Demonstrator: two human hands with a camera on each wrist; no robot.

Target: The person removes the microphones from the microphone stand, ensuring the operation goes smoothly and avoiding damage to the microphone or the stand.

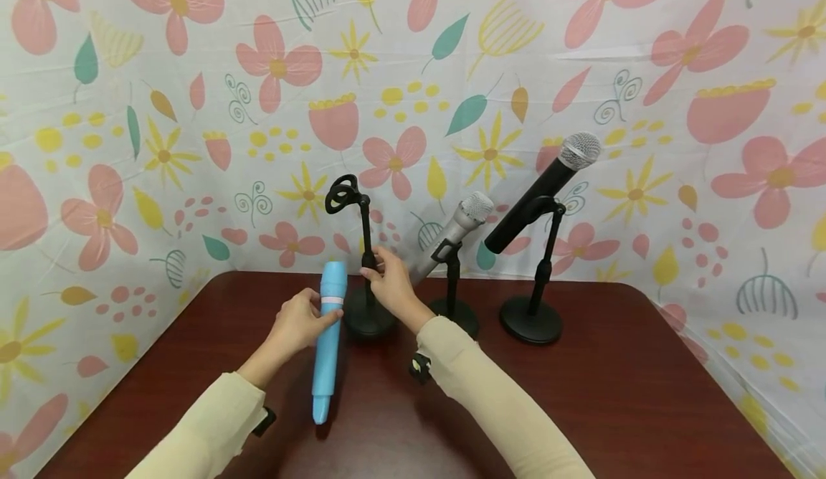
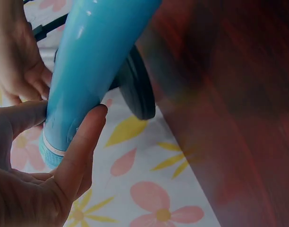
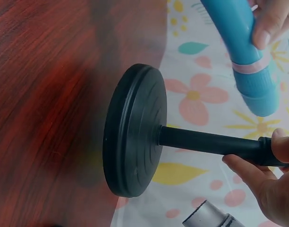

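Note:
My left hand (image 1: 302, 321) grips a light blue microphone (image 1: 328, 353) near its pale pink ring, the head end up and the narrow tail pointing toward me. In the left wrist view, thumb and fingers (image 2: 78, 156) wrap the blue body just by that ring. To its right, my right hand (image 1: 392, 285) pinches the pole of a black desktop microphone stand (image 1: 366, 231) at its collar. That stand's round base (image 3: 135, 132) shows in the right wrist view, and its looped clip (image 1: 342, 193) at the top holds nothing. The blue microphone is beside the pole, apart from the clip.
A silver microphone (image 1: 454, 229) sits tilted in a second black stand (image 1: 454, 285), close by my right hand. Further right, a black microphone (image 1: 538, 196) rests in a third stand (image 1: 534, 314). Behind the dark red table (image 1: 613, 393) hangs a flowered cloth (image 1: 400, 56).

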